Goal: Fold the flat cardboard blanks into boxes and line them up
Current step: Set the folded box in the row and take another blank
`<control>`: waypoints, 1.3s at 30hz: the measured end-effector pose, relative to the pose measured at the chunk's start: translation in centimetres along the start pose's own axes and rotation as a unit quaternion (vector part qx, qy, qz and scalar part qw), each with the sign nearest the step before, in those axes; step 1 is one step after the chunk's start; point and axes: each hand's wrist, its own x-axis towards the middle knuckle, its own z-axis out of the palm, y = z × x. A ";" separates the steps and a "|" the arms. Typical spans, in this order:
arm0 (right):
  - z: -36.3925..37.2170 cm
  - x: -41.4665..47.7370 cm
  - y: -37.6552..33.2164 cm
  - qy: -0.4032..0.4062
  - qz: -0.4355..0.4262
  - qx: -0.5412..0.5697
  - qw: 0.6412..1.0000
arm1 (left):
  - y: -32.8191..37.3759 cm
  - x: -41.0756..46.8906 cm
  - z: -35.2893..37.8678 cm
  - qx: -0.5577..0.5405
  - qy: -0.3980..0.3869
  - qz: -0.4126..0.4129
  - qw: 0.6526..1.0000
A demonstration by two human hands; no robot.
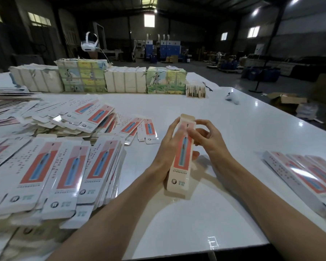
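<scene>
Head view: one half-formed box point(181, 157) is held just above the white table point(196, 232), near centre, long axis pointing away and tilted slightly. The left hand point(167, 146) is wrapped round the box's left side and back, with a fingertip showing past the right edge; this is judged to be a bracing grip that keeps the sleeve squared. The right hand point(209, 140) is curled at the upper end, fingertips pinched on the box face just below the open top flap point(186, 117), probably so the flap can be tucked next. The lower end looks unclosed, but blur prevents certainty.

Flat blanks point(64, 176) are fanned in loose piles on the left, within reach of the left hand as supply. Finished boxes point(299, 178) are laid side by side at the right edge, so the line-up is judged to be under way there. Wrapped bundles point(83, 78) are stacked along the far edge, well apart from the work.
</scene>
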 end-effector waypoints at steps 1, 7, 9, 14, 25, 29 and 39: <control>-0.1 0.0 0.0 0.002 0.001 0.000 1.000 | 0.0 -0.1 0.0 0.017 -0.018 -0.003 1.000; -0.3 0.3 0.0 -0.012 -0.009 -0.020 1.000 | -0.6 0.2 0.0 0.080 -0.026 -0.014 0.996; -0.3 0.2 0.1 -0.035 -0.015 -0.030 0.999 | -0.9 0.2 0.0 0.093 -0.003 -0.035 0.995; -0.4 0.3 0.6 -0.052 -0.008 -0.038 0.998 | -1.4 0.2 -0.3 0.102 -0.005 -0.056 0.993; -1.7 1.5 1.3 0.020 0.047 0.026 0.998 | -0.8 -0.6 0.3 0.135 -0.069 -0.070 0.986; -1.7 1.6 0.9 -0.016 0.026 0.060 0.998 | -0.6 -0.7 0.4 0.141 -0.057 -0.094 0.984; -1.6 1.7 0.6 0.023 0.078 0.104 0.991 | -0.7 -0.8 0.5 0.173 -0.056 -0.077 0.980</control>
